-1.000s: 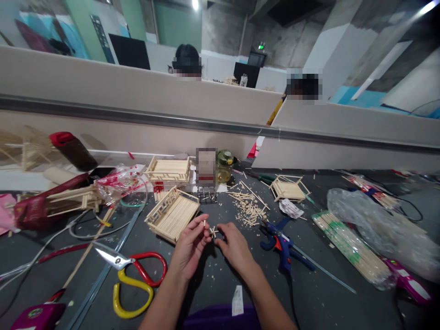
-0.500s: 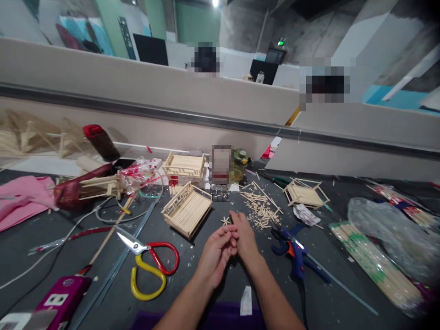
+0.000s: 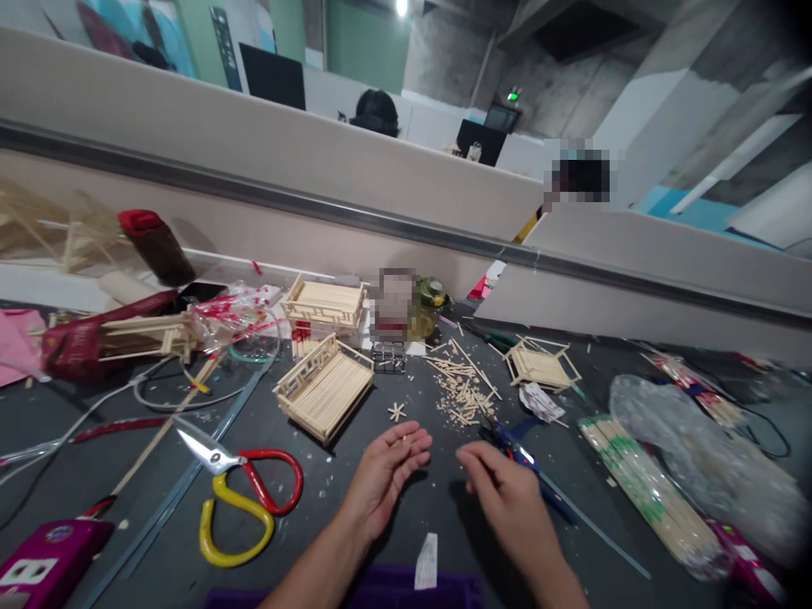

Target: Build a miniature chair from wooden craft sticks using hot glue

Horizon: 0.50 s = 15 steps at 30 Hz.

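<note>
My left hand (image 3: 390, 478) is raised over the dark table, palm turned up and fingers stretched out. A tiny pale speck shows at its fingers, too small to name. Just beyond the fingertips lies a small star of wooden sticks (image 3: 397, 412). To the right, apart from the left hand, my right hand (image 3: 504, 499) has its fingers curled together; whatever they hold, if anything, is hidden. Behind it, partly covered, lies a blue glue gun (image 3: 528, 458). Left of the star stands a railed stick model (image 3: 330, 389), and cut stick pieces (image 3: 466, 393) are heaped beyond the hands.
Red-and-yellow-handled scissors (image 3: 252, 482) lie at left, near a purple power strip (image 3: 57, 550). Another railed model (image 3: 325, 300) and a small stick frame (image 3: 542, 365) stand farther back. Bagged sticks (image 3: 650, 482) lie at right. A low partition (image 3: 317, 182) runs behind the table.
My hands were close together and have moved apart. The right hand went right, towards the glue gun, and its fingers curled; the left hand's fingers straightened. The view has shifted to the right.
</note>
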### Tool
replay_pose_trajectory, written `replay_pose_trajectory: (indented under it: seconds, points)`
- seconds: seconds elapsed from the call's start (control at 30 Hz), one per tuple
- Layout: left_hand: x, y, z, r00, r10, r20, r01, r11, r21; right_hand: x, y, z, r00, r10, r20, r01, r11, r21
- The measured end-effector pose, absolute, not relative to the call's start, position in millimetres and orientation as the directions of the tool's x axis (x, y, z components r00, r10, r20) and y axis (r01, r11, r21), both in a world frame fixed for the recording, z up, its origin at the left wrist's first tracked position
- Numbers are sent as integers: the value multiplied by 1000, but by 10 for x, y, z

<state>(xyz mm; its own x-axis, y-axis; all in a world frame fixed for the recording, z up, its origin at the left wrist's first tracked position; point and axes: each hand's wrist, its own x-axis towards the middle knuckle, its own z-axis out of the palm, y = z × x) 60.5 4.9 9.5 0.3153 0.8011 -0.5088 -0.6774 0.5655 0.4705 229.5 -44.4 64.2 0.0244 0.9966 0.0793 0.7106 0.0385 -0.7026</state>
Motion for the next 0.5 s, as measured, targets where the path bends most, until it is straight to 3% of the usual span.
replay_pose_trajectory:
  seconds: [0.07,0.23,0.5]
  points:
    - [612,37,93,336,797,-501,-641,584,499,2573,-453,814,58,995,87,722,18,-691]
    - [608,38,39,346,807,-478,-600,582,549,3286,-60,1066,44,978,204,857,68,-511]
    - [588,62,-20,373,790,-487,-570,609,551,3451,959,634,-274,961,-37,906,245,-346]
